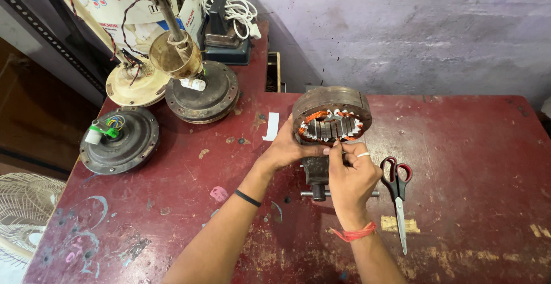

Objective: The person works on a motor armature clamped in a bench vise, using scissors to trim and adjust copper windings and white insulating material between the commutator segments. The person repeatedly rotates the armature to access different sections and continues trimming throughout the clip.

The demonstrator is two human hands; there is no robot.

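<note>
A round rusty motor stator (333, 103) with orange copper windings and white slot papers stands on edge in the middle of a worn red table (459, 146), above a small dark vise (317, 176). My left hand (287, 149) grips the stator's lower left rim. My right hand (350, 178), wearing a ring and a red wrist thread, pinches something small at the stator's lower slots; what it pinches is too small to tell.
Red-handled scissors (397, 186) lie right of my right hand. A white paper strip (271, 126) lies left of the stator. Several ceiling fan motors (119, 139) and housings (202, 91) crowd the table's far left. A white fan grille (26, 209) stands beside the table.
</note>
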